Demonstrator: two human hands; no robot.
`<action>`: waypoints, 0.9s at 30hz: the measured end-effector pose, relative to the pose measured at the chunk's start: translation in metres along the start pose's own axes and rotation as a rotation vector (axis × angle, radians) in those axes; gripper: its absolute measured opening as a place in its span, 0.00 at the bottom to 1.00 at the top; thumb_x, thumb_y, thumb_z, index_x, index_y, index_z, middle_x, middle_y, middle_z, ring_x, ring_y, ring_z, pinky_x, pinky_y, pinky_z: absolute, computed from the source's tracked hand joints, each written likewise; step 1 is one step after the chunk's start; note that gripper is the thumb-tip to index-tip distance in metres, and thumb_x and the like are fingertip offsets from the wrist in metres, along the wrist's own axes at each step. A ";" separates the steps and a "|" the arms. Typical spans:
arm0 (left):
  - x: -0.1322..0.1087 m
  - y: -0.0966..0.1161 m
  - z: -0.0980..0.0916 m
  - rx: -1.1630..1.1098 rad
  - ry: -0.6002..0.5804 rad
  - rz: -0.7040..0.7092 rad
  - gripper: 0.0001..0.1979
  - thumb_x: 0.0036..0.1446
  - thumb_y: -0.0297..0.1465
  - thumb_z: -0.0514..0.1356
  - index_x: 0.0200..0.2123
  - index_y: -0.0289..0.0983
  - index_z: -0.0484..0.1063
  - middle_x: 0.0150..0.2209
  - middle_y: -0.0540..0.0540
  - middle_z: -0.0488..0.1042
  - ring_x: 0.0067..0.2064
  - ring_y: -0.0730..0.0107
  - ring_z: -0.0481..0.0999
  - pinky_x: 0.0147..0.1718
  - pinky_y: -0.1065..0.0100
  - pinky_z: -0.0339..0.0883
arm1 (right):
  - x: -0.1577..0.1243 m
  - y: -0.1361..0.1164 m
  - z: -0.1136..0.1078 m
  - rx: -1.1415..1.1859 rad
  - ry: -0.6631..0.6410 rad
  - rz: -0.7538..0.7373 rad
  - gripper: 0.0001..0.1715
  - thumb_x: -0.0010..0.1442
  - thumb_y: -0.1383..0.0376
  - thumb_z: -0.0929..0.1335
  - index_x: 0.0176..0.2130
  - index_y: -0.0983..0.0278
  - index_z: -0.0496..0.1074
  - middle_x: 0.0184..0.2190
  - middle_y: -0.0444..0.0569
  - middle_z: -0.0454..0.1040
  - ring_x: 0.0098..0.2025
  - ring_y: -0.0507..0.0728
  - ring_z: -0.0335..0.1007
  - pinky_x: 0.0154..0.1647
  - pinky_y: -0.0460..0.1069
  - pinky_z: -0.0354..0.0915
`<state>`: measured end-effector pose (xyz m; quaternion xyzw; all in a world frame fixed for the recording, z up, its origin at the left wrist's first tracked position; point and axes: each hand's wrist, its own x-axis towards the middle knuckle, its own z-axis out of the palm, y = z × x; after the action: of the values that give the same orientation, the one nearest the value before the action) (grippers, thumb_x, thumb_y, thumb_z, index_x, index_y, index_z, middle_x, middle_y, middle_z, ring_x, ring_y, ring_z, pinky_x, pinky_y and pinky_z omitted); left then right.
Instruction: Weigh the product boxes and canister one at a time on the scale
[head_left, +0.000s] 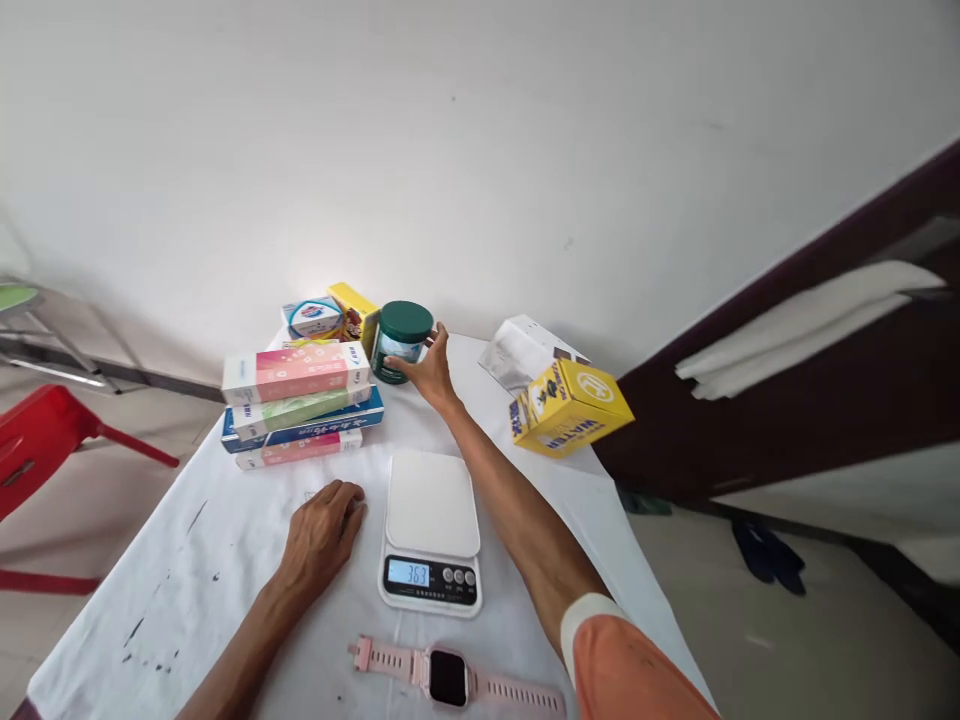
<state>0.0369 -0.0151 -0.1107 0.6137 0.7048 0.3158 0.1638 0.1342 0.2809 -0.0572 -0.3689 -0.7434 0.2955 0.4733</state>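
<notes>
At the back of the table my right hand (430,375) is wrapped around a green jar (406,320) with a dark green lid, thumb in front and fingers on its right side. My left hand (326,525) rests on the cloth with its fingers curled together and nothing visible in them. Just right of it lies a white kitchen scale (433,503). Its lit display reads 363, and nothing sits on its platform. In front of the scale, a pink-strapped smartwatch (448,677) is laid out flat.
Several long boxes (296,372) are stacked at the left, with smaller blue-white (312,318) and yellow (352,302) boxes behind. A yellow box (574,408) and a white box (525,350) stand at the right. A red chair (49,440) is left of the table; a wall is behind.
</notes>
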 end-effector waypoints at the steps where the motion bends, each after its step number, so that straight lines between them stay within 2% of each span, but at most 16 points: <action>1: 0.001 0.000 -0.001 -0.005 0.001 -0.002 0.10 0.71 0.35 0.53 0.44 0.42 0.75 0.38 0.47 0.81 0.37 0.62 0.82 0.36 0.63 0.71 | -0.006 -0.002 -0.015 -0.024 0.003 -0.016 0.70 0.48 0.37 0.80 0.72 0.64 0.51 0.69 0.68 0.65 0.69 0.72 0.66 0.70 0.70 0.66; 3: 0.001 0.000 -0.003 -0.009 0.000 -0.002 0.10 0.71 0.35 0.53 0.44 0.43 0.75 0.38 0.47 0.81 0.36 0.63 0.82 0.35 0.64 0.71 | -0.021 -0.007 -0.055 -0.087 0.083 -0.035 0.68 0.51 0.38 0.80 0.74 0.59 0.49 0.74 0.63 0.60 0.75 0.72 0.57 0.78 0.69 0.57; 4: 0.002 0.001 -0.004 -0.008 0.000 -0.001 0.10 0.71 0.36 0.53 0.44 0.43 0.75 0.38 0.48 0.81 0.36 0.63 0.82 0.34 0.64 0.71 | -0.028 -0.008 -0.078 -0.124 0.149 -0.047 0.66 0.53 0.40 0.80 0.75 0.56 0.49 0.76 0.60 0.56 0.79 0.71 0.49 0.81 0.69 0.49; 6: 0.002 0.002 -0.005 -0.003 0.003 -0.001 0.11 0.70 0.36 0.53 0.43 0.43 0.75 0.37 0.48 0.81 0.35 0.63 0.82 0.34 0.64 0.71 | -0.040 -0.007 -0.124 -0.325 0.381 -0.076 0.66 0.53 0.42 0.80 0.76 0.59 0.50 0.78 0.63 0.50 0.81 0.75 0.41 0.80 0.74 0.45; 8: 0.002 0.002 -0.005 0.009 0.012 -0.001 0.10 0.70 0.37 0.54 0.43 0.44 0.75 0.37 0.49 0.80 0.35 0.63 0.82 0.34 0.64 0.71 | -0.048 -0.001 -0.161 -0.482 0.570 0.042 0.68 0.50 0.43 0.80 0.75 0.62 0.51 0.79 0.68 0.45 0.81 0.80 0.35 0.78 0.79 0.43; 10: 0.002 0.002 -0.006 0.019 0.019 -0.001 0.10 0.69 0.37 0.54 0.43 0.44 0.75 0.37 0.49 0.81 0.35 0.63 0.82 0.34 0.65 0.71 | -0.051 0.010 -0.185 -0.574 0.688 0.190 0.73 0.46 0.43 0.82 0.74 0.66 0.52 0.78 0.74 0.43 0.80 0.85 0.34 0.76 0.83 0.42; 14: 0.003 0.002 -0.008 0.026 0.007 -0.003 0.10 0.69 0.37 0.55 0.44 0.43 0.76 0.37 0.49 0.81 0.35 0.64 0.81 0.34 0.65 0.71 | -0.052 0.028 -0.198 -0.552 0.810 0.377 0.75 0.41 0.46 0.82 0.74 0.66 0.51 0.76 0.77 0.43 0.77 0.88 0.42 0.72 0.84 0.50; 16: 0.003 0.002 -0.009 0.028 0.005 -0.007 0.11 0.69 0.37 0.55 0.44 0.42 0.76 0.37 0.49 0.80 0.34 0.65 0.80 0.34 0.65 0.71 | -0.057 0.033 -0.199 -0.464 0.832 0.465 0.71 0.41 0.48 0.82 0.72 0.65 0.52 0.73 0.77 0.50 0.73 0.86 0.51 0.71 0.82 0.55; 18: 0.003 0.003 -0.009 0.034 0.006 -0.005 0.11 0.69 0.37 0.55 0.43 0.42 0.76 0.38 0.48 0.81 0.34 0.65 0.80 0.35 0.65 0.70 | -0.066 0.034 -0.200 -0.417 0.802 0.502 0.63 0.41 0.52 0.82 0.67 0.65 0.57 0.66 0.73 0.62 0.69 0.82 0.60 0.70 0.78 0.58; 20: 0.002 0.004 -0.010 0.042 0.005 0.004 0.10 0.68 0.36 0.56 0.43 0.41 0.76 0.38 0.48 0.81 0.34 0.66 0.79 0.35 0.66 0.69 | -0.078 0.033 -0.202 -0.425 0.776 0.450 0.54 0.40 0.55 0.81 0.61 0.62 0.61 0.59 0.65 0.70 0.66 0.78 0.66 0.70 0.76 0.61; 22: 0.001 0.005 -0.010 0.052 0.002 0.009 0.08 0.68 0.34 0.57 0.43 0.41 0.76 0.38 0.47 0.81 0.34 0.67 0.78 0.35 0.67 0.68 | -0.090 0.028 -0.204 -0.398 0.800 0.372 0.45 0.39 0.57 0.82 0.53 0.58 0.63 0.54 0.59 0.73 0.61 0.75 0.70 0.68 0.73 0.65; 25: 0.001 0.006 -0.011 0.069 -0.006 -0.003 0.07 0.67 0.32 0.58 0.43 0.41 0.76 0.38 0.48 0.80 0.34 0.67 0.77 0.35 0.67 0.67 | -0.106 0.010 -0.210 -0.190 0.843 0.328 0.39 0.41 0.54 0.82 0.45 0.54 0.62 0.47 0.52 0.75 0.50 0.69 0.78 0.57 0.68 0.74; 27: 0.001 0.006 -0.012 0.077 -0.012 -0.010 0.06 0.67 0.31 0.58 0.43 0.41 0.76 0.38 0.48 0.80 0.34 0.67 0.77 0.34 0.67 0.66 | -0.113 -0.009 -0.214 -0.045 0.793 0.255 0.37 0.43 0.51 0.82 0.44 0.53 0.63 0.45 0.48 0.75 0.45 0.65 0.78 0.51 0.65 0.76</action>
<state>0.0343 -0.0171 -0.0977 0.6178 0.7187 0.2836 0.1460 0.3605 0.2013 -0.0242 -0.5535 -0.4583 0.1705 0.6742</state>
